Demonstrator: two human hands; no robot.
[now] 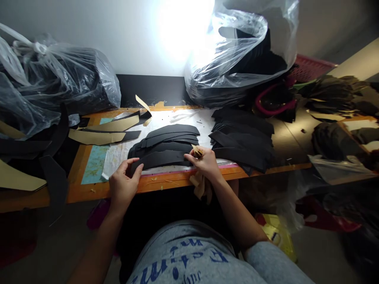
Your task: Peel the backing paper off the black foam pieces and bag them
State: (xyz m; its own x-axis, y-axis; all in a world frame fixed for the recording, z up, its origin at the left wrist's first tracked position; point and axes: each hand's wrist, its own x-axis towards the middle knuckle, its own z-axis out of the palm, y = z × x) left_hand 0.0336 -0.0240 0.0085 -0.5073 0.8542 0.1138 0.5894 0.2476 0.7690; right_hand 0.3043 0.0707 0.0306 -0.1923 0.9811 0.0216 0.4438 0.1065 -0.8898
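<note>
The front black curved piece (162, 159) lies at the near edge of an overlapping row of similar black pieces (173, 136) on white paper. At its left end is my left hand (124, 179), thumb on the near side and fingertips on the far side, closed about that end. My right hand (207, 161) is closed on crumpled tan paper strips (197, 152). Its thumb touches the right end of the same black piece. More tan strips (201, 185) hang below that hand, over the table's front edge.
A stack of black pieces (244, 140) lies to the right. Tan-and-black pieces (100, 136) lie at left. Clear plastic bags (74, 79) filled with dark pieces stand behind, another bag (242, 59) at back right. A pink basket (314, 69) is farther right. The orange-edged table (166, 182) ends before my body.
</note>
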